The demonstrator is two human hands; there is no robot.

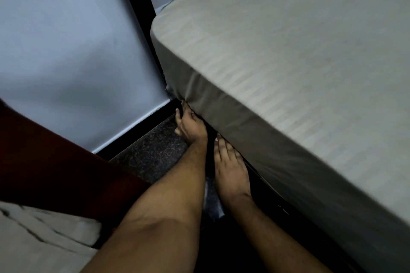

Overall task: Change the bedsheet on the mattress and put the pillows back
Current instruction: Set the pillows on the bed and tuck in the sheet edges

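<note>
Two hands work the near corner of the mattress, where the grey-beige striped cotton bedsheet (pixel 277 55) already lies flat over the top and hangs down the side. The left hand (pixel 189 125) pinches the sheet's gathered fold right at the bottom corner. The right hand (pixel 230 170), fingers straight, presses along the lower side edge with its fingertips under the hem; whether they reach beneath the mattress is hard to tell in the dim view. Judgement: the corner tuck is in progress. To finish it cleanly, draw the fold taut toward the corner, then push the slack fully under, keeping the side smooth. A pale blue-grey wall (pixel 66 51) and dark speckled floor (pixel 153 153) border the corner.
</note>
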